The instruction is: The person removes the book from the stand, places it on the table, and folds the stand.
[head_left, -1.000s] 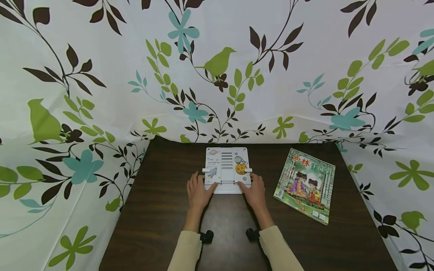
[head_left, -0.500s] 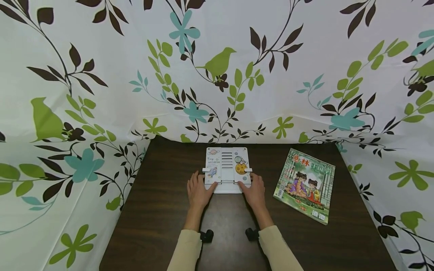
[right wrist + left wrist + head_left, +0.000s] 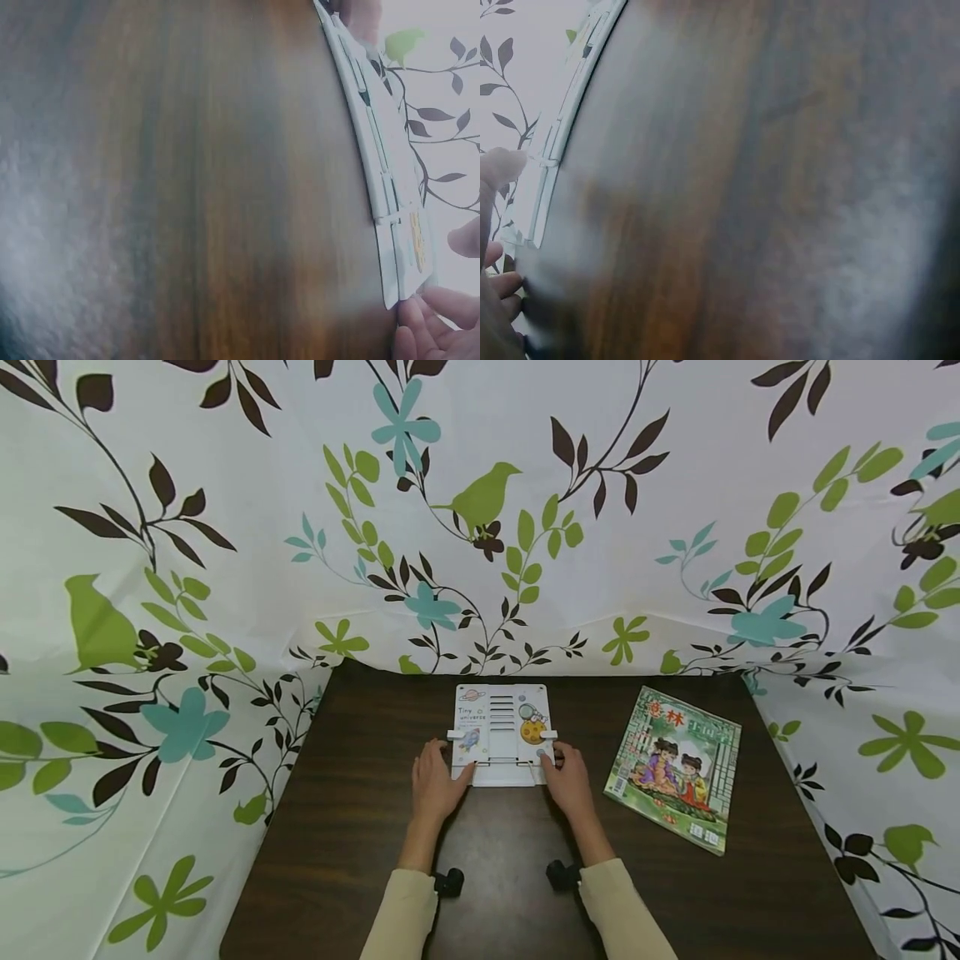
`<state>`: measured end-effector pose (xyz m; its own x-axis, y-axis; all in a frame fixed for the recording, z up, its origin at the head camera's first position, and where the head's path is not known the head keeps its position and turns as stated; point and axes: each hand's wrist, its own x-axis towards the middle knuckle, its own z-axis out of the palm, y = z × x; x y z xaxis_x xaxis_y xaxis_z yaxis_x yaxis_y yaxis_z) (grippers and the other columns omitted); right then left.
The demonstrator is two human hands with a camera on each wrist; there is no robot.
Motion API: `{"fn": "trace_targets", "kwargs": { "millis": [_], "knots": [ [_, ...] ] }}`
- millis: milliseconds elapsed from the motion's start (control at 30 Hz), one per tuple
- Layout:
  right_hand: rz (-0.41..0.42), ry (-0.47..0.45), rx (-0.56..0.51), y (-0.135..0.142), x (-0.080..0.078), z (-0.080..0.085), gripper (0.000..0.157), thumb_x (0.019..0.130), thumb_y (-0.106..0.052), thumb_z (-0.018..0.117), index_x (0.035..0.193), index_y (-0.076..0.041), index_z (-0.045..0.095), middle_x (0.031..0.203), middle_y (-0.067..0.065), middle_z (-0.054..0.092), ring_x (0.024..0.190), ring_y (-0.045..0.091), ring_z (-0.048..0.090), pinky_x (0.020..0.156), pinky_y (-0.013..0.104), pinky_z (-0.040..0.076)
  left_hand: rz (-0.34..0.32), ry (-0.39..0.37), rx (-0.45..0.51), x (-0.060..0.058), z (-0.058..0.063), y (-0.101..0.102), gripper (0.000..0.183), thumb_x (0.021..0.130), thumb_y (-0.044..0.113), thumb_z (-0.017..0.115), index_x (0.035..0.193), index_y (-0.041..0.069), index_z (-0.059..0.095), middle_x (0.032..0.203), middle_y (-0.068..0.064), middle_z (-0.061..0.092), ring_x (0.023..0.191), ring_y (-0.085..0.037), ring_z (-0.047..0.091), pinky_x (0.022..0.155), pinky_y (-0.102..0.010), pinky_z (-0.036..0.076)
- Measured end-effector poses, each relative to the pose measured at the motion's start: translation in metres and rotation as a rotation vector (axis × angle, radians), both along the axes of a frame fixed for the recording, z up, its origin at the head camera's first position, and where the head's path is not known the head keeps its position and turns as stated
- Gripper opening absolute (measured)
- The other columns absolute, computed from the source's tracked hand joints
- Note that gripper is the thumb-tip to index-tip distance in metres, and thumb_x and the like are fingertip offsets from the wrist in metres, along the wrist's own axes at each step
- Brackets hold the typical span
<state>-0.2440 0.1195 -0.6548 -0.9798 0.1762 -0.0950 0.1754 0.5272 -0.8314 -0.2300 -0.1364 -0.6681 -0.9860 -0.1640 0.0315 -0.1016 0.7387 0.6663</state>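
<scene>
A white book stand (image 3: 503,727) with space drawings and "Tiny universe" lettering lies on the table in the head view. My left hand (image 3: 437,785) holds its front left corner, thumb over the front edge and fingers along the side. In the left wrist view, that thumb (image 3: 506,165) reaches the stand's edge. At the front right corner is my right hand (image 3: 570,781). The right wrist view shows its fingertips (image 3: 416,319) touching the stand's corner, while the thumb (image 3: 465,238) is lifted off it. The fingers' undersides are partly hidden.
A magazine (image 3: 675,772) with two illustrated figures on its cover lies to the right on the dark wooden table (image 3: 360,852). A white cloth (image 3: 247,502) patterned with leaves, flowers and birds hangs behind and beside the table.
My right thumb has lifted and shifted right, off the stand's front. The left thumb has drawn slightly left, and both wrists have moved a little outward. The stand and magazine stay put.
</scene>
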Motion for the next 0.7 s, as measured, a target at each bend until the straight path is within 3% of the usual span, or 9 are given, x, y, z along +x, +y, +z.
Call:
{"fn": "trace_targets", "kwargs": {
  "millis": [167,333,533,700],
  "knots": [
    [-0.032,-0.005,-0.042,-0.001,0.0,0.002,0.051,0.107,-0.022,0.065,0.15,0.003,0.053,0.134,0.024,0.06,0.118,0.037,0.064,0.1,0.054,0.054,0.038,0.051,0.057,-0.005,-0.001,-0.002,0.07,0.1,0.036,0.074,0.152,-0.001,0.047,0.155,-0.025,0.051,0.149,-0.044,0.045,0.126,-0.063,0.031],
    [-0.03,-0.009,-0.009,0.0,-0.002,0.002,0.063,0.107,-0.026,0.063,0.159,0.002,0.042,0.141,0.026,0.057,0.117,0.038,0.065,0.098,0.055,0.054,0.08,0.078,0.145,-0.013,0.0,0.0,0.064,0.097,0.029,0.075,0.148,-0.004,0.054,0.152,-0.028,0.052,0.146,-0.048,0.043,0.119,-0.067,0.035],
    [0.008,-0.051,0.048,0.001,-0.006,0.004,0.069,0.107,-0.032,0.062,0.164,-0.002,0.039,0.154,0.022,0.054,0.118,0.034,0.063,0.093,0.053,0.052,0.085,0.051,0.192,-0.02,0.005,0.004,0.06,0.099,0.027,0.071,0.147,-0.004,0.056,0.153,-0.028,0.051,0.147,-0.048,0.041,0.118,-0.069,0.032],
    [0.015,-0.072,0.065,0.0,-0.006,0.006,0.066,0.106,-0.034,0.062,0.163,-0.005,0.044,0.152,0.019,0.057,0.117,0.033,0.062,0.092,0.052,0.051,0.085,0.019,0.216,-0.022,0.009,0.008,0.059,0.101,0.027,0.068,0.15,-0.003,0.054,0.153,-0.028,0.052,0.146,-0.047,0.041,0.117,-0.067,0.032]
  ]
}}
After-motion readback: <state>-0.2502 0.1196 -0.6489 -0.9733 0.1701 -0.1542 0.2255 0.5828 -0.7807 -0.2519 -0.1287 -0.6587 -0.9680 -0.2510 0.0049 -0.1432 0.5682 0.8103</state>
